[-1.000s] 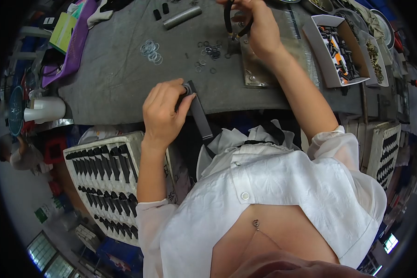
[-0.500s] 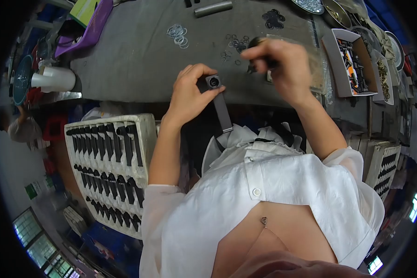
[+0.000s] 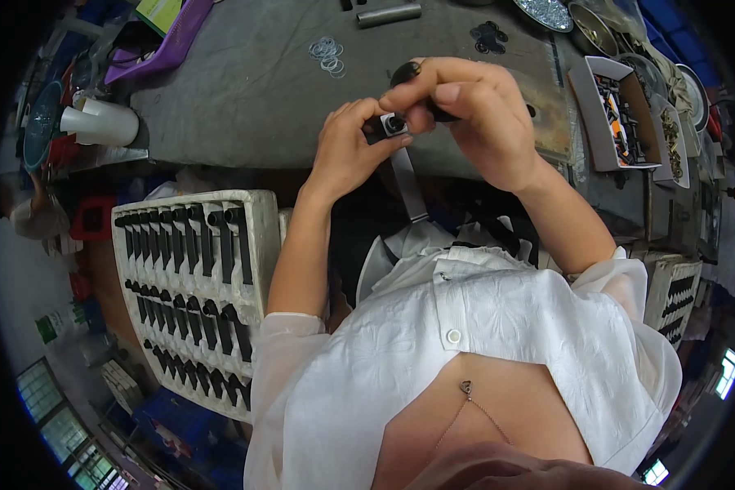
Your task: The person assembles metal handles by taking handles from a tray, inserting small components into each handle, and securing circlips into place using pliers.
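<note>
From head height, the single wide, round-edged view faces forward and down: white blouse (image 3: 367,359) close below, left hand (image 3: 345,155) and right hand (image 3: 492,122) farther, grey table (image 3: 237,106) beyond.

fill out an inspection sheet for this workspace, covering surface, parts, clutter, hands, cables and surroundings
Surface: grey worktop, looks scuffed
Job's things: dark bar with an open-ended head; black-handled tool at that head, contact unclear
Clutter: loose silver rings, black pieces, metal tube, white box of parts
Hands: left hand grips the bar's head; right hand holds the tool
Cables: nothing seen clearly
Surroundings: white tray of black parts; person far left
</note>
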A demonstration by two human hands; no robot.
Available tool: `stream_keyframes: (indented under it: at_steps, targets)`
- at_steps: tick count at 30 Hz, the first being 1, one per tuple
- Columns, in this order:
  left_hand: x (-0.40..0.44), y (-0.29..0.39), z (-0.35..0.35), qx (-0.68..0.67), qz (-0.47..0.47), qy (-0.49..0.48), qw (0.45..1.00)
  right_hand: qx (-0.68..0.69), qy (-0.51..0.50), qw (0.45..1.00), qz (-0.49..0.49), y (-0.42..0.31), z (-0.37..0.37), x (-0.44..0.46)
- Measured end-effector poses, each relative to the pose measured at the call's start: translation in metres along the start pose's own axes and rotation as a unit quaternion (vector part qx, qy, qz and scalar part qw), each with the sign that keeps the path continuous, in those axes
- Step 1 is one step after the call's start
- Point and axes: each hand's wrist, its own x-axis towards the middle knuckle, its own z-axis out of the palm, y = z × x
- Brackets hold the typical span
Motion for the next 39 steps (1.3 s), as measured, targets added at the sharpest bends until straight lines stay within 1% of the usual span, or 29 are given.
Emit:
stream_keyframes:
  at_steps: [2,4,5,6,7,9,10,12,14,16,19,20,21,22,25,27,29,32,34,36,39]
  targets:
    - [0.001,-0.004,0.002,-0.008,-0.005,-0.006,1.000,-0.003,-0.016,1.000,0.009,0.005,0.001,0.000]
    - [0.003,-0.007,0.004,-0.074,-0.003,-0.010,0.997,-0.005,-0.028,0.999,0.017,0.007,-0.001,0.001]
    - [0.005,-0.008,0.004,-0.073,-0.005,-0.014,0.997,-0.012,-0.052,0.999,0.007,0.006,-0.003,0.003]
    - [0.006,-0.007,0.003,-0.066,0.019,-0.009,0.998,-0.018,-0.075,0.997,-0.003,0.005,-0.003,0.004]
    - [0.007,-0.006,0.002,-0.058,0.042,-0.004,0.997,-0.015,-0.072,0.997,-0.002,0.004,-0.002,0.004]
    - [0.006,0.001,0.001,-0.064,0.027,-0.006,0.998,-0.072,-0.071,0.994,-0.029,0.004,0.001,0.004]
    - [0.005,0.002,0.000,-0.072,0.014,-0.004,0.997,-0.070,-0.069,0.995,-0.029,0.006,0.001,0.004]
    - [0.005,0.000,0.001,-0.063,0.011,-0.004,0.998,-0.085,-0.092,0.990,-0.058,0.011,-0.001,0.005]
    - [0.005,0.000,0.002,-0.054,0.008,-0.002,0.999,-0.091,-0.100,0.990,-0.044,0.008,-0.004,0.003]
    - [0.004,0.002,0.004,-0.080,0.021,0.015,0.996,-0.096,-0.108,0.989,-0.030,0.007,-0.006,0.002]
    - [0.004,0.008,0.003,-0.073,-0.004,0.021,0.997,-0.085,-0.089,0.992,-0.026,0.008,-0.007,0.000]
    - [0.004,0.009,0.003,-0.072,-0.001,0.020,0.997,-0.058,-0.067,0.996,-0.018,0.008,-0.006,-0.002]
    - [0.003,0.011,0.003,-0.032,0.001,0.018,0.999,-0.030,-0.045,0.998,-0.009,0.009,-0.005,-0.004]
    - [0.003,0.011,0.002,0.008,0.003,0.016,1.000,-0.031,-0.045,0.998,-0.012,0.009,-0.006,-0.005]
    - [0.002,0.003,0.009,0.002,0.009,0.040,0.999,-0.026,-0.030,0.999,-0.022,0.013,-0.004,-0.007]
    - [0.000,0.003,0.010,0.014,0.001,0.045,0.999,0.028,0.033,0.999,-0.032,0.016,0.000,-0.007]
    - [-0.001,0.002,0.010,0.026,-0.007,0.050,0.998,0.015,0.019,0.999,-0.034,0.016,-0.002,-0.005]
    - [-0.001,0.004,0.008,0.028,-0.026,0.029,0.999,-0.013,-0.005,0.999,-0.038,0.013,-0.004,-0.002]
    - [-0.002,0.010,0.008,0.007,-0.031,0.039,0.999,-0.031,-0.016,0.999,-0.042,0.011,-0.003,-0.002]
    - [-0.003,0.007,0.011,0.019,-0.014,0.051,0.998,-0.005,0.009,1.000,0.011,0.008,0.000,-0.005]
    - [-0.007,0.007,0.013,0.043,0.007,0.072,0.996,0.020,0.031,0.999,0.023,0.004,0.002,-0.010]
